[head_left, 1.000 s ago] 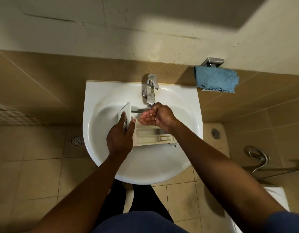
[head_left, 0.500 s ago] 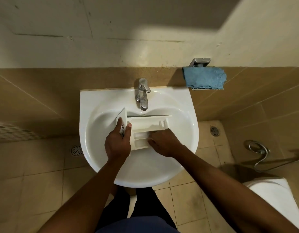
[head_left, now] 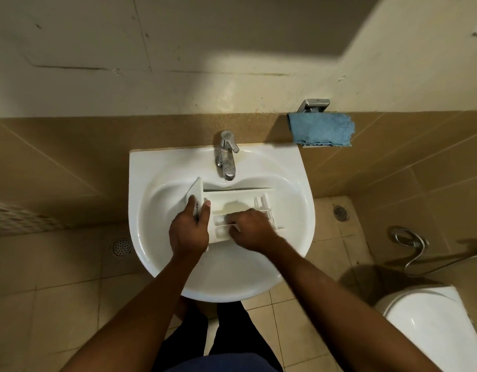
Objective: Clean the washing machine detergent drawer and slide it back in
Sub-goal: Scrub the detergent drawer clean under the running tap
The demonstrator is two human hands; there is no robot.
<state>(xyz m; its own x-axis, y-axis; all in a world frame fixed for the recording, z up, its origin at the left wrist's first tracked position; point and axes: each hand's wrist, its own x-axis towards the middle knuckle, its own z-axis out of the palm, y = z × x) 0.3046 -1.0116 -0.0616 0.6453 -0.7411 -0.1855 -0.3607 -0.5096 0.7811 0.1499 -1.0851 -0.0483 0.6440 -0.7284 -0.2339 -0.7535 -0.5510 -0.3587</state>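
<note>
A white detergent drawer [head_left: 240,201] lies across the basin of a white sink [head_left: 291,183], its front panel at the left end. My left hand [head_left: 189,232] grips that front panel, thumb on the inner side and fingers on the outer face. My right hand [head_left: 249,230] is on the drawer's near compartments with curled fingers reaching into them; it is motion-blurred and covers that part of the drawer. The chrome tap [head_left: 226,155] stands just behind the drawer; no water stream is visible.
A blue cloth [head_left: 322,128] hangs from a metal holder on the wall right of the sink. A toilet [head_left: 430,326] is at the lower right, with a spray hose [head_left: 412,245] above it. Floor drains [head_left: 121,247] sit in the tiled floor.
My right hand left the spot under the tap and came down onto the drawer's near compartments, where it moves. My left hand keeps its grip on the front panel.
</note>
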